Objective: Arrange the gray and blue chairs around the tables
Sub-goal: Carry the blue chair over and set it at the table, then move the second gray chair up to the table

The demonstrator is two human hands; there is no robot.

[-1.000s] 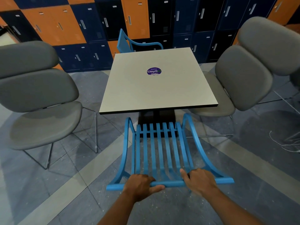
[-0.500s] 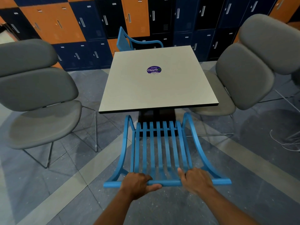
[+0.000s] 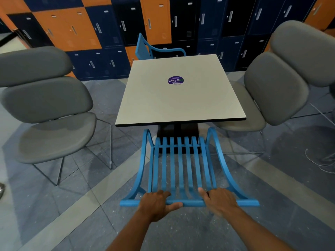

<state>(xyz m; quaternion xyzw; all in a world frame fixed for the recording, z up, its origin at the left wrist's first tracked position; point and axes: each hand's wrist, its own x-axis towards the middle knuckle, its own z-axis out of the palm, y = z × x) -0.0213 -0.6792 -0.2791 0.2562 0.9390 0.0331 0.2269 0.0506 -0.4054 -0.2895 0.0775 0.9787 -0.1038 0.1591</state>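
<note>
A blue slatted chair [image 3: 181, 165] stands right in front of me, its seat tucked partly under the near edge of a square grey table [image 3: 174, 102]. My left hand [image 3: 155, 203] and my right hand [image 3: 219, 200] both grip the top rail of its backrest. A grey padded chair [image 3: 47, 109] sits left of the table, turned partly away from it. On the table's right a second grey chair [image 3: 275, 87] has its seat against the table. Behind the far edge of the table a second blue chair [image 3: 145, 48] shows its back and one arm.
A wall of orange, blue and black lockers [image 3: 126, 29] runs behind the table. Loose white cable [image 3: 319, 163] lies on the floor at the right. A purple round sticker [image 3: 175, 80] marks the tabletop. A shoe tip [image 3: 1, 189] shows at the far left edge.
The blue chair has slid a little toward the table with both hands still on its top rail; my view has shifted slightly.
</note>
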